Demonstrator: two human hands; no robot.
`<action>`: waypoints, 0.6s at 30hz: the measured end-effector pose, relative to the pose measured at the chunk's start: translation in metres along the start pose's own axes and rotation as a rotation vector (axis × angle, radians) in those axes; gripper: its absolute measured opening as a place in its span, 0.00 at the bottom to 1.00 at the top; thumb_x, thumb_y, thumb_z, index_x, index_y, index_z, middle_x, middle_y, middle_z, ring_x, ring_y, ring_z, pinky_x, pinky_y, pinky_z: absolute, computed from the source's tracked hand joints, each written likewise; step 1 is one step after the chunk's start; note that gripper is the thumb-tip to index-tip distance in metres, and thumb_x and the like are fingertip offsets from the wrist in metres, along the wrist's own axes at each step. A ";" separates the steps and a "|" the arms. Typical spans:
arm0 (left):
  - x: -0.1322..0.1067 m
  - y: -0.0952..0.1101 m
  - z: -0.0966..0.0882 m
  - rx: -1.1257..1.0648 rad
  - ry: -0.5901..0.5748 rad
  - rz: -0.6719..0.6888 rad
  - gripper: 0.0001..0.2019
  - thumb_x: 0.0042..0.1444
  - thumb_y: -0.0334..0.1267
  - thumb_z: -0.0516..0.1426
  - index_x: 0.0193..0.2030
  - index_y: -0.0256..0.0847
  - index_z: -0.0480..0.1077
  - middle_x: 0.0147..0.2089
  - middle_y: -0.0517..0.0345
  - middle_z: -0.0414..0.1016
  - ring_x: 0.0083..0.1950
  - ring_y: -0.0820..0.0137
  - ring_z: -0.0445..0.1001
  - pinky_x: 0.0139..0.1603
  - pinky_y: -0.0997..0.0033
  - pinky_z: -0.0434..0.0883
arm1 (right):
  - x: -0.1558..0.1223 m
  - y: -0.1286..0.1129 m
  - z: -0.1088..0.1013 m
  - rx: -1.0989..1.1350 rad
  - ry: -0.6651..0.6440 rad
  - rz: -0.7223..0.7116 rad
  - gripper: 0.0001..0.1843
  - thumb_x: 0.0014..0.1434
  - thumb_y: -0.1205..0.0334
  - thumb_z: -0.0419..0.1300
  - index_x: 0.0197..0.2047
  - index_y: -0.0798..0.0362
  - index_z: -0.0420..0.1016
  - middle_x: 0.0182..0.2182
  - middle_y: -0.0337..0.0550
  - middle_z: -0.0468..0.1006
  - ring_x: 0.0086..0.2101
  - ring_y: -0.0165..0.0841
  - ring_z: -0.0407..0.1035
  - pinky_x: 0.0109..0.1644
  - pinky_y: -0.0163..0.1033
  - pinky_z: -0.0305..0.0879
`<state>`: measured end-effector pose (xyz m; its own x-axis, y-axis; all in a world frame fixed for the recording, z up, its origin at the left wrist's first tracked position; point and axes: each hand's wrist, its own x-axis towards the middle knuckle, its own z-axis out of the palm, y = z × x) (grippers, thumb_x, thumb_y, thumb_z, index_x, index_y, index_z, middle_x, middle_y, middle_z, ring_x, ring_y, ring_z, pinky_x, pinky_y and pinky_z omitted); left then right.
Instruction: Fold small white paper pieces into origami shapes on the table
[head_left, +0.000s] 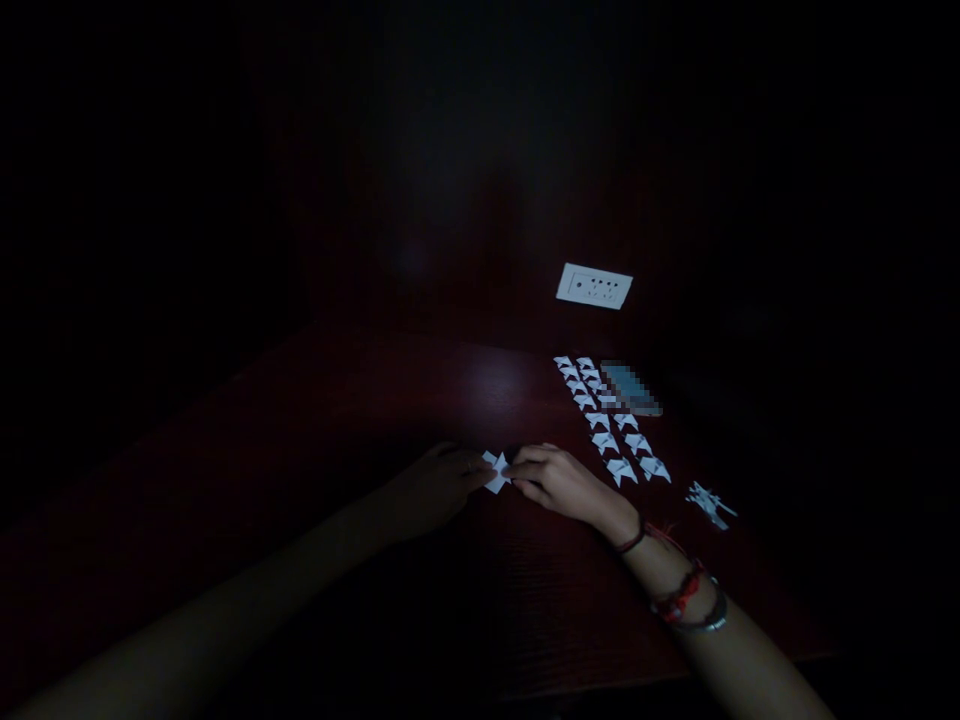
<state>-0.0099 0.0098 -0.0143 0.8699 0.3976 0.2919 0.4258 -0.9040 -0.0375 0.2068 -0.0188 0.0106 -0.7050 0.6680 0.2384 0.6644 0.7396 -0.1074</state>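
Likely light, pliable and easily creased, I judged: left grip [441,488] and right grip [556,480] both pinched the folded white paper [496,484], best held at its edges.

Left hand [435,490]: bare, dimly lit; a tiny glint shows on one of the fingers [470,465], too small to tell whether it is a ring.
Left forearm [277,590]: bare as far as the view goes, largely in shadow.
Right hand [559,480]: bare, more brightly lit than the left.
Wrist cord [632,542]: thin, dark red, circling the right wrist, with fine reddish loose strands [666,535] beside it.
Red bracelet [682,597]: farther up, thicker, lumpy in outline, with darker parts.
Outermost band [705,627]: dark, narrow, touching or nearly touching the red one, with a pale, shiny section.
Right forearm [742,650]: bare beyond the bands.
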 end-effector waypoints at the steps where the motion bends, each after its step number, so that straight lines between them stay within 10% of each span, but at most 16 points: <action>1: 0.000 0.000 0.000 -0.004 0.004 0.002 0.20 0.52 0.26 0.46 0.52 0.44 0.57 0.51 0.57 0.63 0.51 0.68 0.60 0.51 0.63 0.51 | 0.000 0.000 0.000 -0.004 -0.004 -0.004 0.12 0.55 0.67 0.50 0.42 0.52 0.68 0.33 0.41 0.67 0.35 0.27 0.62 0.42 0.35 0.55; 18: -0.002 -0.003 -0.002 -0.026 0.077 0.034 0.20 0.51 0.27 0.48 0.51 0.44 0.58 0.54 0.56 0.58 0.56 0.65 0.53 0.52 0.61 0.53 | 0.001 -0.001 0.001 -0.019 -0.031 -0.004 0.14 0.55 0.66 0.49 0.44 0.53 0.67 0.33 0.42 0.66 0.35 0.28 0.62 0.41 0.34 0.58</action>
<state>-0.0130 0.0114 -0.0127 0.8618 0.3542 0.3632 0.3886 -0.9211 -0.0238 0.2050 -0.0185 0.0104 -0.7151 0.6672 0.2086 0.6657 0.7410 -0.0880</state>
